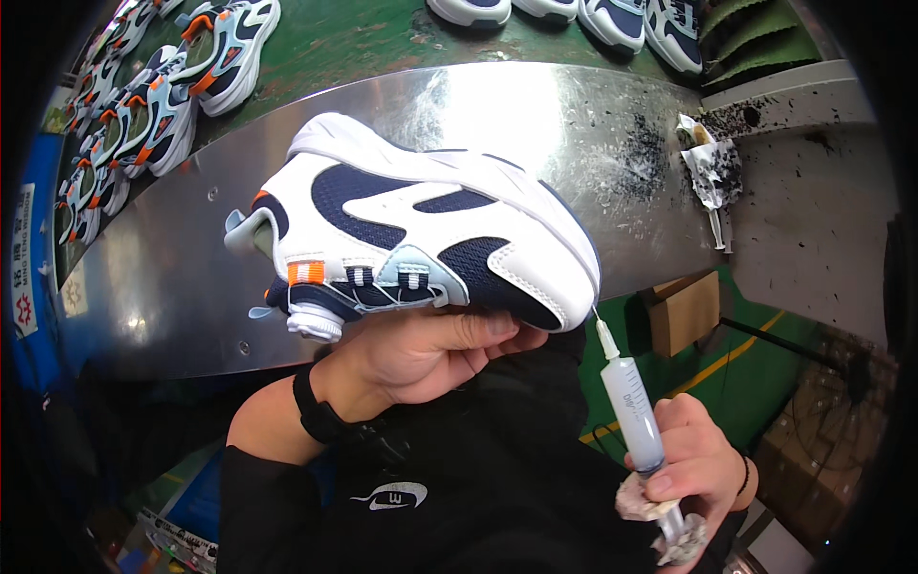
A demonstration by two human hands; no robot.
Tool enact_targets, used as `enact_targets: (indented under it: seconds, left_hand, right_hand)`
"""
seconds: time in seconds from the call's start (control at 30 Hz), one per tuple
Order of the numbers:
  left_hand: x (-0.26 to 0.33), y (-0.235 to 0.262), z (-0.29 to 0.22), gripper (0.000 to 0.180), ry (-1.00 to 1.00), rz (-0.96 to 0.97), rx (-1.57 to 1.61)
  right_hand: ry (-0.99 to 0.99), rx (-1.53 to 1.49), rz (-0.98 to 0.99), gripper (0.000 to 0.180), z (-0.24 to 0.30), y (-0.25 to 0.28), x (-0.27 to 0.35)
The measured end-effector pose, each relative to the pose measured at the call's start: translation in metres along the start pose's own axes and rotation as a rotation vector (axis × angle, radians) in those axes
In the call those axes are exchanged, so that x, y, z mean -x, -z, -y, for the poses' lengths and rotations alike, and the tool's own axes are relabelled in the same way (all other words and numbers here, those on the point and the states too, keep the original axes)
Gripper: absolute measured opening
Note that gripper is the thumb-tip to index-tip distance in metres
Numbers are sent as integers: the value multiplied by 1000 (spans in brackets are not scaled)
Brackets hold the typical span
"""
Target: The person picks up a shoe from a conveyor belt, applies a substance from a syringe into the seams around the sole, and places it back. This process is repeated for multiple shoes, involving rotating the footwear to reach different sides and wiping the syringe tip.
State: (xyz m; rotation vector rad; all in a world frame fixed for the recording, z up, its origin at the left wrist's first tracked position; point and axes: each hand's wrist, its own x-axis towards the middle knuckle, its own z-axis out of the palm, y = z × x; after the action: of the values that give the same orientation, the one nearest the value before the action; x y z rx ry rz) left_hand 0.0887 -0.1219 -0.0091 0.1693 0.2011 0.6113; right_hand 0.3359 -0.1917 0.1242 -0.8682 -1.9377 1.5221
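Metal surface (pixel 163 277) is polished, with scuffs and black specks toward its right end. Beyond it, a worn green platform (pixel 354 48) bears orange-accented sneakers (pixel 234 72) at left and navy-and-white shoes (pixel 612 24) at upper right. Green floor (pixel 688 368) and a cardboard box (pixel 684 311) show at lower right. White-and-navy sneaker (pixel 402 206) is held side-up over the surface, toe rightward, left hand (pixel 430 354) fingers gripping its lower side. Right hand (pixel 684 450) fingers hold a syringe (pixel 631 402), needle tip at the toe's sole edge; contact unconfirmed.
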Motion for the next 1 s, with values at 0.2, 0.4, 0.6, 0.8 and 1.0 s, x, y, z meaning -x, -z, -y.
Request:
enact_targets:
  seconds: [0.2, 0.4, 0.6, 0.8, 1.0]
  left_hand:
    - [-12, -7, 1, 41, -49, -63, 35]
    - [-18, -16, -3, 41, -47, -53, 87]
    - [-18, -20, -4, 40, -57, -45, 114]
    - [-16, -20, -3, 37, -59, -95, 85]
    - [-19, -22, -1, 36, -82, -78, 99]
  right_hand:
    - [90, 413, -80, 76, -7, -17, -6]
    - [118, 692, -92, 47, -18, -25, -9]
    - [180, 842, -133, 47, -33, -33, -7]
    - [205, 891, -145, 46, -38, -36, -8]
    - [173, 909, -121, 46, -39, -34, -5]
